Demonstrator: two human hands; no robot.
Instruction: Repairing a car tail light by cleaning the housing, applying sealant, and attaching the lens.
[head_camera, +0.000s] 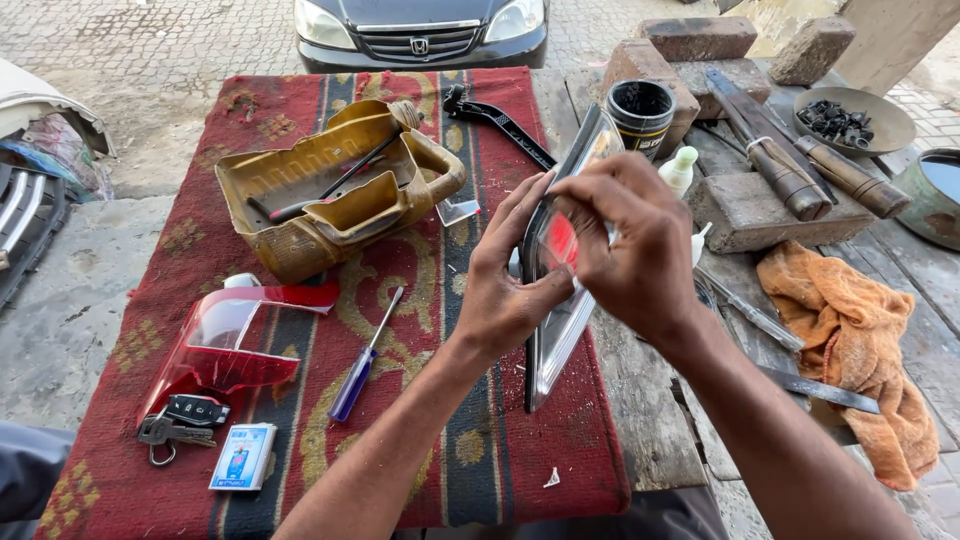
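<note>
A tabletop (640, 420) of worn planks is seen, its left part covered by a red patterned rug (300, 330) that reaches the near edge. A dark car (420, 35) is parked just beyond the far edge. Toward the far left of the rug, a cut-open yellow jug (330, 190) is laid on its side with a thin tool inside it. At the near left corner a red lamp lens (225, 340) is set, with car keys (185, 418) touching its near end.

Near the middle of the tabletop, a long lamp housing (560, 300) with a chrome rim is held upright on its edge, its lower end resting on the rug. It is gripped from the left by the left hand (505, 290), fingers curled on its rim, and from above by the right hand (630, 245), closed over its upper part.

An orange rag (850, 350) is draped at the right edge. Bricks (700, 50) are stacked at the far right corner, beside a shallow bowl (880, 125) of dark small parts. A black round tin (640, 115) with a pale label band stands just behind the housing. A blue-handled screwdriver (362, 360) lies between lens and housing. A small white-and-blue rectangular box (243, 457) lies flat by the near left edge, just beside the keys. Open rug is left along the near edge, between box and housing.
</note>
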